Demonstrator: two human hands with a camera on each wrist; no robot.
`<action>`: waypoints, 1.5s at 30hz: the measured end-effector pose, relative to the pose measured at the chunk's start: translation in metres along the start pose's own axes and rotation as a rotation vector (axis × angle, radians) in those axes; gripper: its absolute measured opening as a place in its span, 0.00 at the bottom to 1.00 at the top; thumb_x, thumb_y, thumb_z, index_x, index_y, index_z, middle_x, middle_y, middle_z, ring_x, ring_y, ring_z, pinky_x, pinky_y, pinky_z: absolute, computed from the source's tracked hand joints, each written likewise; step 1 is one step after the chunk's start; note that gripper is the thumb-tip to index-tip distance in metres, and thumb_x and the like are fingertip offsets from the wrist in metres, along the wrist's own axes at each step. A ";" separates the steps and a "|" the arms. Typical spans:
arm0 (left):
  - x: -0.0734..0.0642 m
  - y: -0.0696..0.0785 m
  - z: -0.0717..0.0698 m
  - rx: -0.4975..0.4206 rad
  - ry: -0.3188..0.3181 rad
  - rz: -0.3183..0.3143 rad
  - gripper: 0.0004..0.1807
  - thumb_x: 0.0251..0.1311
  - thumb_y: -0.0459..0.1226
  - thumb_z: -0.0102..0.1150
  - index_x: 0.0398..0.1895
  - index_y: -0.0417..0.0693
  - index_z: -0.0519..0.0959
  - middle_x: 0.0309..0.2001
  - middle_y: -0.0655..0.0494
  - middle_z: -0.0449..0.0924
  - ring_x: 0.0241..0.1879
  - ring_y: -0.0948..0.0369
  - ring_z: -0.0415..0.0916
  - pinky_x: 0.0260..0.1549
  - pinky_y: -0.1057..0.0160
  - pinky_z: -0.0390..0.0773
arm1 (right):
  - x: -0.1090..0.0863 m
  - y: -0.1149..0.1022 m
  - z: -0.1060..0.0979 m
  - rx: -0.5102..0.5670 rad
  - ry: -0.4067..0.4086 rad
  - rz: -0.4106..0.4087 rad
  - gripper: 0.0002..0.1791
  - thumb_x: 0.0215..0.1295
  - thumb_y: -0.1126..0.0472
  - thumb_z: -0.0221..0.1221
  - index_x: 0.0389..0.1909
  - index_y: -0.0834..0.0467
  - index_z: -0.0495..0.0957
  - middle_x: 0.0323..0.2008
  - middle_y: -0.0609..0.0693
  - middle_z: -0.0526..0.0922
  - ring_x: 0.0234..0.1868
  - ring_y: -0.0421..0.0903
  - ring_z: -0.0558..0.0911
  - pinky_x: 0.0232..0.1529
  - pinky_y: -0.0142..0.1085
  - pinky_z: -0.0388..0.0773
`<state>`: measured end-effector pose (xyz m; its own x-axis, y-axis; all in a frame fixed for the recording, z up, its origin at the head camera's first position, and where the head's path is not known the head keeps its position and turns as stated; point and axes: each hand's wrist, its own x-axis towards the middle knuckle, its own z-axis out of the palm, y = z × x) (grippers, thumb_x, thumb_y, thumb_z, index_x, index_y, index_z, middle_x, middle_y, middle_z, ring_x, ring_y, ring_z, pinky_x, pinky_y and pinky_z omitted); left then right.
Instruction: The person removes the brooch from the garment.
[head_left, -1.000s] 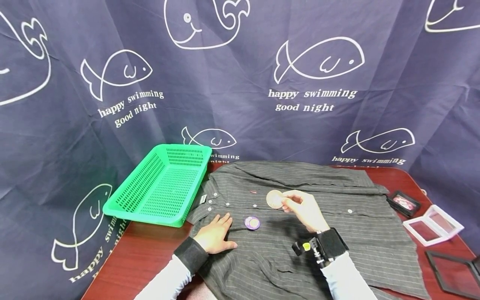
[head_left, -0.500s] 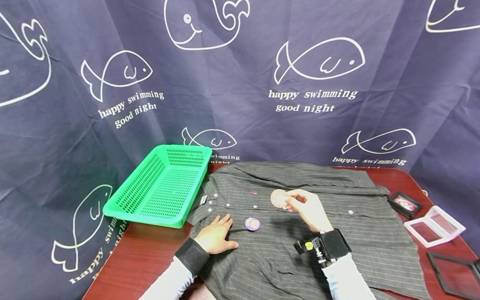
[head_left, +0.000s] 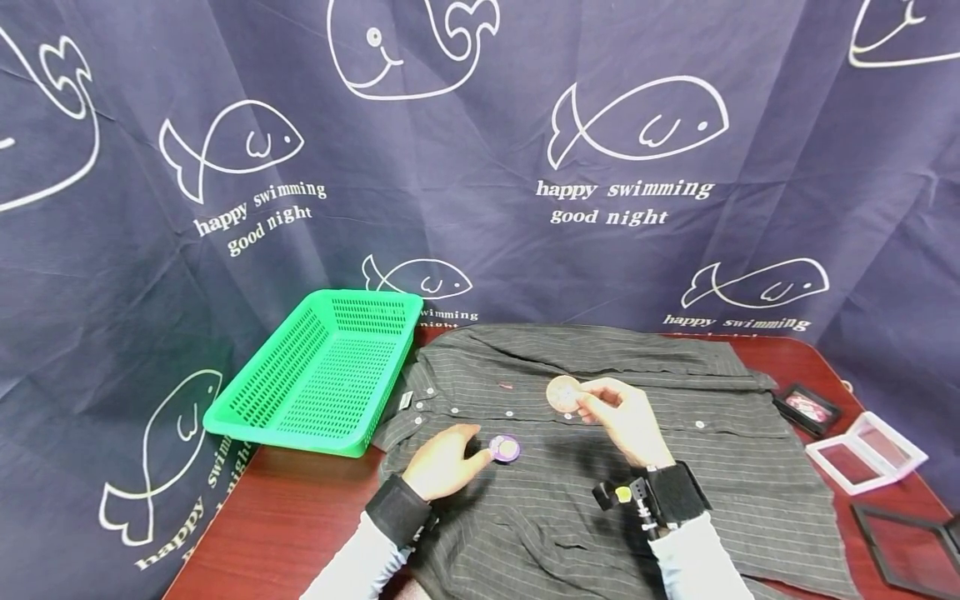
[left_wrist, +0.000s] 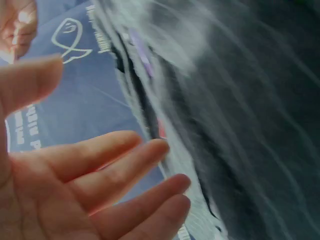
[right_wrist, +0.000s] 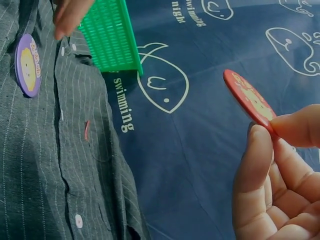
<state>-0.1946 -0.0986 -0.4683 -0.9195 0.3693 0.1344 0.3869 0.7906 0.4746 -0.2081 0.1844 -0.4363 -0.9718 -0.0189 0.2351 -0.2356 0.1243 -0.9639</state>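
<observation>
My right hand [head_left: 624, 418] pinches a round red badge [right_wrist: 250, 97] by its edge between thumb and fingertips, held up above the shirt. A dark grey pinstriped shirt [head_left: 720, 467] lies spread on the table. On its front sits a round purple badge [head_left: 505, 448] with a yellow figure. My left hand [head_left: 444, 462] hovers just left of that purple badge, thumb tip close to it; whether they touch I cannot tell. In the left wrist view the left fingers [left_wrist: 115, 175] are loosely extended and hold nothing. A small red strip [right_wrist: 87, 130] shows on the shirt beyond the buttons.
A green plastic basket [head_left: 367, 408] stands at the table's left. On the right side lie a dark case [head_left: 808, 408], a white frame [head_left: 866, 451] and a black frame [head_left: 907, 546]. A blue fish-print curtain [head_left: 480, 192] hangs behind the table [head_left: 292, 508].
My left hand has lifted from lying flat on the shirt and moved right, nearer the purple badge. The right hand has shifted slightly right with the red badge, whose face has turned.
</observation>
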 end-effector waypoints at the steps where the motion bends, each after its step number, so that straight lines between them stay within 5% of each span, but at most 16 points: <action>1: 0.001 0.002 0.000 -0.020 0.027 0.004 0.28 0.64 0.50 0.56 0.58 0.40 0.77 0.55 0.45 0.81 0.56 0.49 0.79 0.54 0.49 0.76 | 0.000 -0.001 0.000 -0.001 0.008 -0.008 0.13 0.64 0.68 0.62 0.43 0.76 0.78 0.24 0.37 0.83 0.25 0.34 0.82 0.31 0.30 0.82; 7: 0.009 0.019 -0.003 -0.189 0.155 0.042 0.24 0.65 0.49 0.57 0.56 0.42 0.79 0.52 0.47 0.83 0.53 0.53 0.81 0.53 0.53 0.78 | -0.003 -0.007 -0.001 -0.055 0.042 -0.075 0.11 0.62 0.66 0.64 0.40 0.72 0.81 0.25 0.38 0.84 0.26 0.36 0.82 0.31 0.29 0.81; 15: 0.018 0.040 -0.007 -0.467 0.230 0.071 0.17 0.66 0.43 0.59 0.50 0.40 0.81 0.43 0.47 0.86 0.42 0.56 0.85 0.44 0.63 0.83 | -0.010 -0.021 0.001 -0.133 0.074 -0.149 0.08 0.62 0.65 0.65 0.40 0.65 0.83 0.24 0.39 0.84 0.25 0.31 0.82 0.28 0.27 0.79; 24: 0.024 0.054 -0.014 -0.573 0.230 0.087 0.15 0.66 0.43 0.58 0.46 0.41 0.82 0.41 0.49 0.86 0.41 0.57 0.85 0.43 0.66 0.82 | -0.017 -0.034 0.006 -0.134 0.120 -0.254 0.06 0.58 0.70 0.66 0.37 0.63 0.84 0.27 0.48 0.85 0.26 0.32 0.81 0.29 0.24 0.77; 29: 0.027 0.061 -0.019 -0.601 0.225 0.084 0.13 0.67 0.43 0.58 0.42 0.44 0.83 0.36 0.50 0.87 0.36 0.61 0.84 0.39 0.69 0.81 | -0.019 -0.035 0.009 -0.162 0.112 -0.391 0.10 0.55 0.75 0.66 0.38 0.63 0.84 0.31 0.50 0.85 0.31 0.29 0.81 0.35 0.21 0.77; 36: 0.031 0.070 -0.025 -0.737 0.180 0.124 0.16 0.71 0.41 0.52 0.38 0.35 0.82 0.34 0.39 0.86 0.32 0.62 0.84 0.36 0.67 0.83 | -0.020 -0.037 0.012 -0.248 0.125 -0.582 0.14 0.50 0.78 0.67 0.36 0.61 0.86 0.31 0.52 0.85 0.36 0.28 0.80 0.40 0.20 0.76; 45: 0.033 0.075 -0.025 -0.764 0.159 0.101 0.18 0.72 0.42 0.50 0.35 0.36 0.82 0.30 0.41 0.85 0.26 0.68 0.79 0.31 0.67 0.82 | -0.019 -0.040 0.015 -0.343 0.141 -0.786 0.17 0.42 0.80 0.69 0.31 0.58 0.86 0.32 0.51 0.86 0.36 0.36 0.82 0.43 0.20 0.74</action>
<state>-0.1977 -0.0398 -0.4062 -0.9037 0.3015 0.3041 0.3674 0.1810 0.9123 -0.1809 0.1654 -0.4040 -0.5132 -0.1046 0.8519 -0.7995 0.4194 -0.4301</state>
